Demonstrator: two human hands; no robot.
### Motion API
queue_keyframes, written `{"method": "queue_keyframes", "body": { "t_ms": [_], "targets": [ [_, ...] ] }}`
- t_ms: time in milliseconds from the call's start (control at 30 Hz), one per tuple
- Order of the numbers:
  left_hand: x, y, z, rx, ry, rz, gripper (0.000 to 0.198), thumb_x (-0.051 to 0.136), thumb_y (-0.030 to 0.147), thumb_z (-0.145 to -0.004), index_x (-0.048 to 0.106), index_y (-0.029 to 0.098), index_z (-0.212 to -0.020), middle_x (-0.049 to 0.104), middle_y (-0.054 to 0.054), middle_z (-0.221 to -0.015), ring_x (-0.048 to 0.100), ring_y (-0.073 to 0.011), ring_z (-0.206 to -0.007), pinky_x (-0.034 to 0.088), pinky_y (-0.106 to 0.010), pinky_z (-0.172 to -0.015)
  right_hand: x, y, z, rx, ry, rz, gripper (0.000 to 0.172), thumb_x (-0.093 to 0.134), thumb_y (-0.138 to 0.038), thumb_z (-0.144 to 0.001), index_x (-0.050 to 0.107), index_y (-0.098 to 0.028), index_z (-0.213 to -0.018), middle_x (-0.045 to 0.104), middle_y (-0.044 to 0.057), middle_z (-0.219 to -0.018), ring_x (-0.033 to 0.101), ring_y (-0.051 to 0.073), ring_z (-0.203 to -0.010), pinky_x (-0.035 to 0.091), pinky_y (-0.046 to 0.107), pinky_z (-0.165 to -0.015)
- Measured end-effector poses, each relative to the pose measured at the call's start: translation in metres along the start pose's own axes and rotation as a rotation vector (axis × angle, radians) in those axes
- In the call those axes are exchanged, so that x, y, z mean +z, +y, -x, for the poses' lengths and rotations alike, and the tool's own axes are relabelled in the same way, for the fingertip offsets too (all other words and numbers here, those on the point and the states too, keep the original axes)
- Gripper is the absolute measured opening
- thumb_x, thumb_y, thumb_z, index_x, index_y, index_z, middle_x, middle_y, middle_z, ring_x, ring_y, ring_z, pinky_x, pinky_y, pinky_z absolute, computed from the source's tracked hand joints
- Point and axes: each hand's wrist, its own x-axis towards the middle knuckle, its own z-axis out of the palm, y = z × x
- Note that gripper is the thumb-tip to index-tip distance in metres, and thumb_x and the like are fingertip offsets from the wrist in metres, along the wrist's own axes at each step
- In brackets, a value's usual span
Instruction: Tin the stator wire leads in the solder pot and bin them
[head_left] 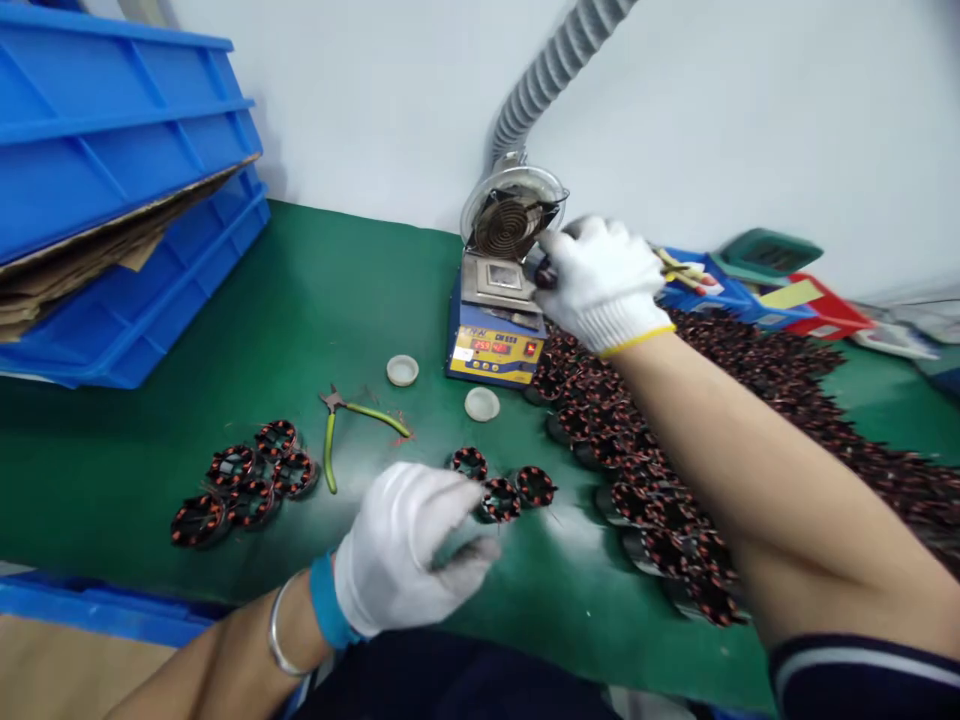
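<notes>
Beside the solder pot [499,300], right hand [600,282] grips a dark stator [545,274] (mostly hidden in the fist). Low over the mat [300,320], left hand [409,560] hovers, fingers loosely spread and blurred, just beside three stators [501,488]; cutters [352,425] lie further left.

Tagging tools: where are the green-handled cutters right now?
Head view: the green-handled cutters lie on the green mat, left of centre, between the left stator cluster and the blue solder station, just beyond the left hand.

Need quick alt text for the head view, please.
Right gloved hand grips a dark part beside the solder pot, under a fume hose; left gloved hand hovers open near three wound stators on the green mat.
</notes>
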Motion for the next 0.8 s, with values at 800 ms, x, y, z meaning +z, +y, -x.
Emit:
{"method": "queue_keyframes", "body": {
  "t_ms": [800],
  "targets": [
    [0.004,0.000,-0.007,0.003,-0.230,-0.087,0.029,0.041,0.035,-0.101,0.061,0.015,-0.103,0.072,-0.013,-0.091,0.067,-0.0253,-0.075,0.056,-0.039,-0.064,0.024,0.002,-0.060,0.340,-0.168,-0.484,0.069,0.045,-0.056,-0.091,0.069,0.007,-0.105,0.070,0.024,-0.112,0.063,0.033,-0.123,0.046,0.034,-0.093]
  ]
}}
